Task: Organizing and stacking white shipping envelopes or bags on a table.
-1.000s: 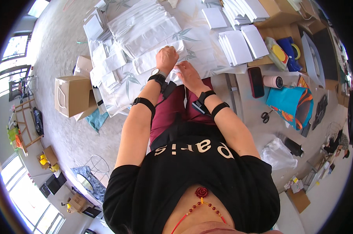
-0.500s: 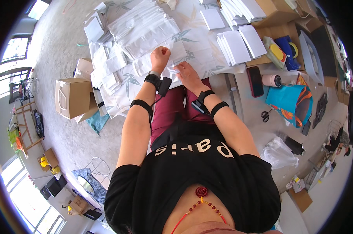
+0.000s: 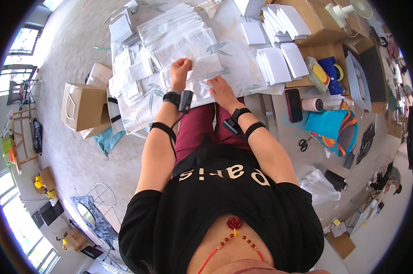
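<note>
A white rectangular card [image 3: 207, 66] lies on the table before me, with clear plastic bag film [image 3: 198, 87] around its near edge. At the card's left end my left hand [image 3: 181, 71] is closed in a pinch. Whatever its fingertips hold is too small to make out. My right hand [image 3: 223, 92] rests near the card's lower right, its bent fingertips closed on the edge of the clear plastic. Just beyond my left hand, a fanned pile of clear plastic bags [image 3: 174, 29] spreads over the table. Packed white pieces [image 3: 134, 73] lie in a loose heap left of that hand.
Stacks of white cards [image 3: 272, 66] stand on the right of the leaf-patterned table cover [image 3: 240, 64]. Further right are a phone [image 3: 294, 106], a pink cup [image 3: 312, 105], a blue bag [image 3: 327, 130] and a cardboard box [image 3: 323, 20]. Another box [image 3: 83, 106] stands left. A person [image 3: 389, 178] is far right.
My left hand has drawn left, and the card beside it shows more fully. The right hand stays near the plastic's edge, with its fingers slightly shifted. The whole view has tilted a little.
</note>
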Motion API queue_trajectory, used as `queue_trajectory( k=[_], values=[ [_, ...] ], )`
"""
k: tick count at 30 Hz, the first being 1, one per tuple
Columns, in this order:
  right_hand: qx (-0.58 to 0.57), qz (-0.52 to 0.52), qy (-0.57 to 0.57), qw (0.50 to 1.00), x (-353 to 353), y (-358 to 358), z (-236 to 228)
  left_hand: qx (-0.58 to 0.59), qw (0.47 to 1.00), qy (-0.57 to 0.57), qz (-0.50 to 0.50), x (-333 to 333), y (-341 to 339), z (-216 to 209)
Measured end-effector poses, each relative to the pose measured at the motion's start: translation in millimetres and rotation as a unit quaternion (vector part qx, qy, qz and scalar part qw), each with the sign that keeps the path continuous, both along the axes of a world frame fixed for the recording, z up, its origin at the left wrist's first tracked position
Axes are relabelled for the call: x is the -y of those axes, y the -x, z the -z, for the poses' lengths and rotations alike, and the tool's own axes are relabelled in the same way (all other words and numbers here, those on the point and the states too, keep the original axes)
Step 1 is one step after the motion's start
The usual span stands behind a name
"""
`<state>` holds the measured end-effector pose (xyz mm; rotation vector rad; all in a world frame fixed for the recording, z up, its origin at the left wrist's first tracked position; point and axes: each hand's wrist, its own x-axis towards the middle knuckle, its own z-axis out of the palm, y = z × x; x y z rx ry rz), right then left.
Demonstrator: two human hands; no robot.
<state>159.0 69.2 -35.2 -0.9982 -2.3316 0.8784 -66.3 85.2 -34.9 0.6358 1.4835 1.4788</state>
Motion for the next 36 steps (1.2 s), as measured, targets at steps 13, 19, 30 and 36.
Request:
queue_trajectory(
  k=[13, 19, 30, 36],
  values=[
    [0.015, -0.003, -0.025, 1.0, 2, 0, 1, -0.169, 0.965, -0.145, -0.136, 120, 78, -147],
    [-0.038, 0.021, -0.097, 0.994, 16, 22, -35, -0.351, 0.929, -0.076, -0.086, 123, 33, -107],
    [-0.154, 0.074, 0.153, 0.973, 35, 60, -38, -0.253, 0.966, -0.053, -0.028, 122, -35, -14],
    [-0.143, 0.084, 0.159, 0.973, 42, 66, -33, -0.115, 0.99, -0.08, -0.01, 134, -30, -9]
  ],
)
